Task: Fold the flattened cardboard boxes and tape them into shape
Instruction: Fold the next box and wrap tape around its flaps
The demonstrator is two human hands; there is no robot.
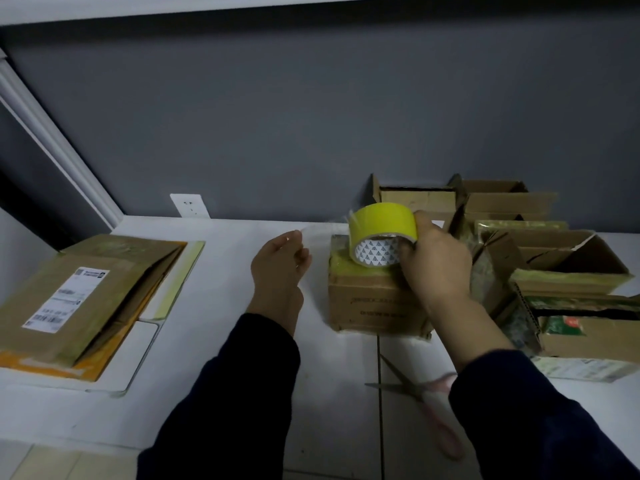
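While the tape roll point(381, 223) is gripped by the curled right hand point(436, 261) just above the closed box point(367, 299) on the surface point(225, 289), its free strip point(325, 226) is pinched in the grip of the left hand point(277, 261). The stretched strip may twist and stick to itself if slackened. Counted: one roll, one pair of scissors point(412, 389), one flattened stack point(69, 299) at left, at least four open boxes point(571, 261) at right.

White wall socket point(189, 205) left of centre on grey wall point(311, 116); pink-handled scissors point(415, 393) lower right on white tiled floor point(329, 393); white moulding point(52, 133) upper left.
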